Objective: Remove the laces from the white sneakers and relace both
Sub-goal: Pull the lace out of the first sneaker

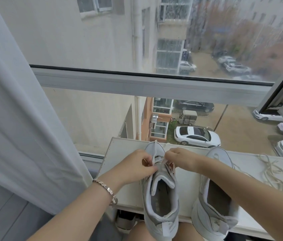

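- The white low-top sneaker with grey lining (161, 197) stands near the left edge of the white bench (120, 153), heel toward the person, so its eyelets face both hands.
- The left hand (137, 166) pinches the white cord lace (154, 158) at the toe-end eyelets. The right hand (179, 158) pinches the other strand, probably to keep it taut.
- The second white sneaker (213, 206) sits unlaced beside it; a loose pale lace (272, 173) lies toward the right edge, out of the way.
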`<state>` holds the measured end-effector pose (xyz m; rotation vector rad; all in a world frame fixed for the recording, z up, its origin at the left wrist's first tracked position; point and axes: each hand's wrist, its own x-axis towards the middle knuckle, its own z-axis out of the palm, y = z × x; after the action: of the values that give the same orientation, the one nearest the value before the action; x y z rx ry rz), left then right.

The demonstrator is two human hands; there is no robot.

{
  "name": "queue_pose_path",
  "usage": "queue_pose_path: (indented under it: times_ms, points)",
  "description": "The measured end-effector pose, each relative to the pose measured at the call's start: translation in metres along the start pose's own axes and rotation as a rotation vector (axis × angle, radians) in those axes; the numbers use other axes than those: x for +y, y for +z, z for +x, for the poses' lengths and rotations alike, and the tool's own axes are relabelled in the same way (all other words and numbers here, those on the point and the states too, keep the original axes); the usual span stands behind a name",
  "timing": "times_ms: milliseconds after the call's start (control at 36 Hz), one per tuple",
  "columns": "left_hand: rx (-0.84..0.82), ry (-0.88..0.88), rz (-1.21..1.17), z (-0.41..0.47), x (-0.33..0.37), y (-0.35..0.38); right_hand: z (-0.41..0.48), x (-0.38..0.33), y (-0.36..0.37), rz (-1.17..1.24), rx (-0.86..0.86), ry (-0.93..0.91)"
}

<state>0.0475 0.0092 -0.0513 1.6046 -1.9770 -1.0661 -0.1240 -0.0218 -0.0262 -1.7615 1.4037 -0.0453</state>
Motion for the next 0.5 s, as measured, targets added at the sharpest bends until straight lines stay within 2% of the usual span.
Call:
queue_pose_path:
  times_ms: [139, 306, 361, 417, 500]
  points:
    - [-0.016, 0.007, 0.022, -0.001, 0.000, 0.001, -0.005, -0.005, -0.010, 0.651, 0.045, 0.102]
    - [0.041, -0.038, 0.020, 0.000, 0.001, 0.007, -0.023, -0.016, -0.070, 1.081, 0.171, 0.033]
    - [0.052, -0.040, 0.026, 0.001, 0.001, 0.008, -0.030, -0.014, -0.091, 1.277, 0.332, 0.023]
    - [0.061, -0.043, 0.023, 0.001, 0.002, 0.009, -0.034, -0.009, -0.100, 1.363, 0.525, 0.016]
    - [0.071, -0.040, 0.022, 0.001, 0.003, 0.011, -0.033, 0.001, -0.094, 1.196, 0.767, -0.007]
